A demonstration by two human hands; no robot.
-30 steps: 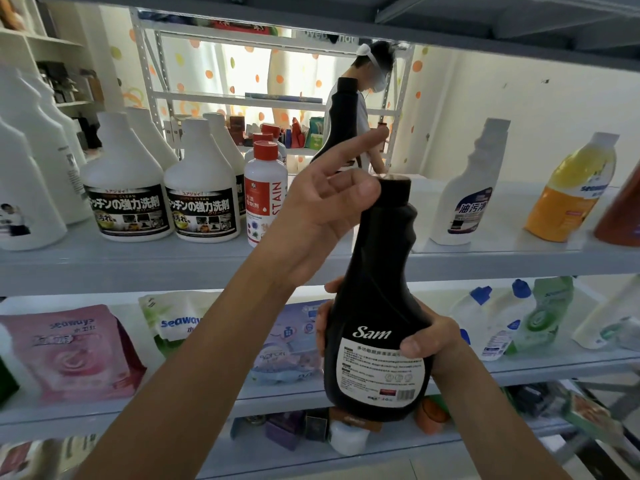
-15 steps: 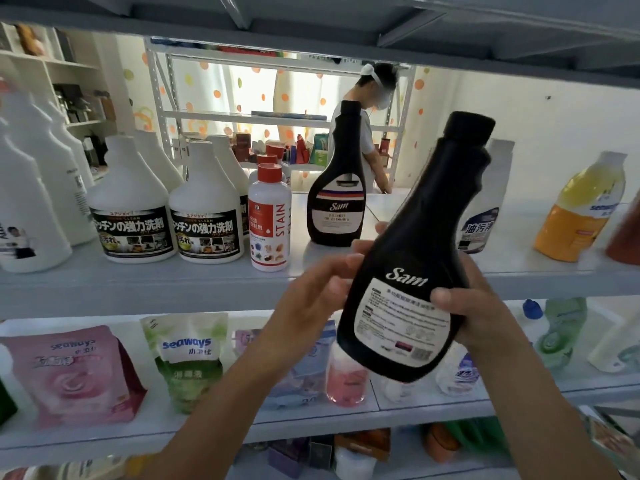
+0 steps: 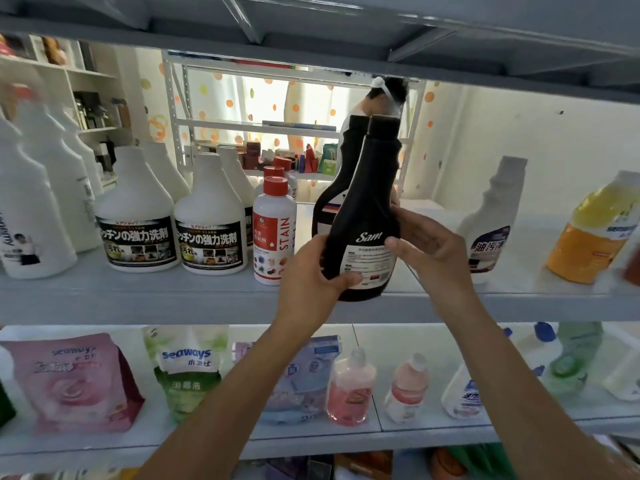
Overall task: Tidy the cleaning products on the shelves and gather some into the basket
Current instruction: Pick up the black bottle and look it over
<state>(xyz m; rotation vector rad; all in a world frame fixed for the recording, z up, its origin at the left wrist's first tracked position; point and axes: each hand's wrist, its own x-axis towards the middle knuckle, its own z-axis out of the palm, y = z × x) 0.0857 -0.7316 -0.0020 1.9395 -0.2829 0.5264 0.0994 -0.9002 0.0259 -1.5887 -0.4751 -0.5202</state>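
Observation:
A black Sam bottle (image 3: 367,202) stands at the front edge of the middle shelf (image 3: 173,299), its back label facing me. My left hand (image 3: 311,275) grips its lower left side, thumb across the base. My right hand (image 3: 429,251) holds its right side with the thumb on the label. A second black Sam bottle (image 3: 329,199) stands just behind it, mostly hidden. No basket is in view.
White spray refills (image 3: 211,220) and a red-capped STAIN bottle (image 3: 275,230) stand left of the hands. A white bottle (image 3: 491,220) and an orange one (image 3: 592,233) stand to the right. Pouches (image 3: 69,382) and small bottles fill the lower shelf. A person stands beyond the shelving.
The black bottle went from tilted in mid-air to upright at the shelf edge in front of the other black bottle. My left hand moved from its neck to its lower side.

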